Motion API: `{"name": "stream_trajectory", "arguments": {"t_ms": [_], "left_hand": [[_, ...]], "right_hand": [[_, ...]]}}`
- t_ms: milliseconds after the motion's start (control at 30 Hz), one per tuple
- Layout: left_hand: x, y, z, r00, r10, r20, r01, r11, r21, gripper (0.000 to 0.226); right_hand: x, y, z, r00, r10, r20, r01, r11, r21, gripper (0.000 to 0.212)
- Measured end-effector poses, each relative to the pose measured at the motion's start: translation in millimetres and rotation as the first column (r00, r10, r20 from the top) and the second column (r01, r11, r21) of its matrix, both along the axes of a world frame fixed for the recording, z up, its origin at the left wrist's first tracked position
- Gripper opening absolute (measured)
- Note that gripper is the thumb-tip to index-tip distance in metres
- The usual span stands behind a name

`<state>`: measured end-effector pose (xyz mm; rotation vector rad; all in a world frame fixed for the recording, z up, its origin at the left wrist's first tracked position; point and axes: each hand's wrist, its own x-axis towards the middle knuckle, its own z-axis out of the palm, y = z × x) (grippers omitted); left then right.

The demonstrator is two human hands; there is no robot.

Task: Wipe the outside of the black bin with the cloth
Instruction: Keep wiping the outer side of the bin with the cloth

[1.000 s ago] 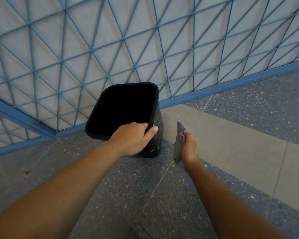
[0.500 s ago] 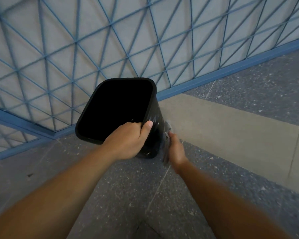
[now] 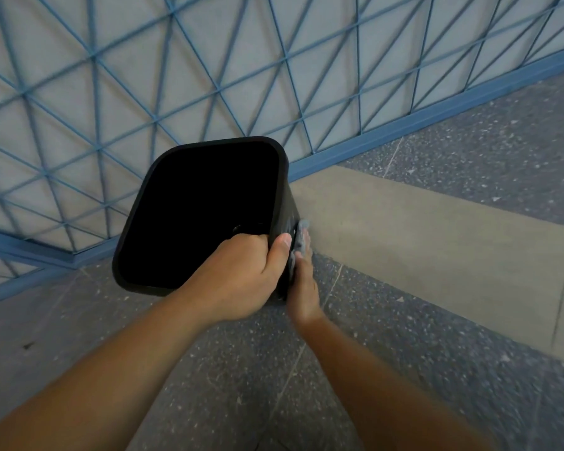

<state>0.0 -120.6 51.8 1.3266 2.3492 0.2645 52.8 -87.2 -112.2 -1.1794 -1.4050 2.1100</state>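
A black bin stands tilted on a speckled floor by a blue lattice wall. The left hand grips its near rim, fingers curled inside. The right hand presses a grey cloth flat against the bin's right outer side.

The bin is standing tilted on the floor, before the fence; the cloth is lying against its right side, under the right hand.
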Motion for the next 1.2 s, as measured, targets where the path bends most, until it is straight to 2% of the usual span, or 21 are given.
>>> {"name": "stream_trajectory", "arguments": {"t_ms": [33,133,200,233,267,300,433,500,600,667,767,900,1033,1100,1200], "left_hand": [[0.4,1.2,1.0,1.000,0.000,-0.002,0.000,1.000,0.003,0.054],[0.4,1.6,0.1,0.999,0.030,0.014,-0.030,1.000,0.003,0.054],[0.1,1.3,0.3,0.999,0.035,0.013,-0.036,0.999,0.006,0.054],[0.5,1.8,0.6,0.999,0.034,0.018,-0.035,0.999,0.007,0.054],[1.2,1.8,0.8,0.999,0.036,0.022,-0.037,0.999,0.006,0.054],[2.0,2.0,1.1,0.999,0.038,0.018,-0.038,0.999,0.006,0.054],[4.3,2.1,0.2,0.998,0.062,-0.005,-0.062,0.998,-0.001,0.056],[3.7,2.0,0.9,0.997,0.071,-0.005,-0.071,0.997,0.006,0.057],[4.5,2.6,1.9,0.997,0.071,0.014,-0.071,0.997,0.015,0.058],[5.2,2.7,1.8,0.998,0.068,0.002,-0.068,0.997,0.023,0.058],[5.1,2.0,1.7,0.998,0.068,-0.009,-0.067,0.997,0.046,0.058],[3.9,0.4,0.8,0.998,0.058,0.011,-0.059,0.997,0.059,0.059],[2.3,1.3,-0.2,0.998,0.058,0.005,-0.058,0.996,0.067,0.059],[2.2,1.7,0.8,0.998,0.059,0.009,-0.060,0.996,0.070,0.058],[4.1,0.9,3.1,0.998,0.052,0.024,-0.053,0.996,0.070,0.056]], "right_hand": [[-5.2,6.5,-9.7,1.000,0.017,-0.010,-0.017,1.000,-0.010,0.059],[-29.2,27.1,-49.5,0.994,-0.014,-0.113,0.007,0.998,-0.061,0.092],[-28.9,14.7,-55.8,0.996,-0.003,-0.092,-0.002,0.998,-0.061,0.083],[-21.0,3.9,-51.9,0.991,-0.019,-0.136,0.013,0.999,-0.042,0.083],[-10.7,-5.4,-26.9,0.981,-0.027,-0.192,0.018,0.999,-0.047,0.086],[-6.5,-6.1,-30.0,0.979,-0.061,-0.193,0.050,0.997,-0.059,0.090],[-24.9,19.4,-55.0,0.995,-0.037,-0.090,0.024,0.989,-0.146,0.105],[-30.6,12.4,-66.0,0.990,-0.050,-0.131,0.029,0.988,-0.155,0.101],[-23.0,-9.3,-73.8,0.976,-0.013,-0.218,-0.005,0.997,-0.081,0.101],[-24.9,-2.3,-81.4,0.979,0.000,-0.202,-0.018,0.996,-0.085,0.108],[-24.7,24.3,-40.4,0.995,0.001,-0.095,-0.010,0.996,-0.091,0.107],[-13.5,6.4,-20.7,0.987,-0.041,-0.156,0.031,0.997,-0.066,0.112],[-24.3,26.1,-36.6,0.992,-0.045,-0.118,0.028,0.990,-0.136,0.117],[-29.3,35.6,-34.6,0.992,-0.042,-0.117,0.024,0.988,-0.152,0.114],[-17.0,10.1,-16.1,0.988,-0.042,-0.147,0.034,0.998,-0.056,0.103]]}}
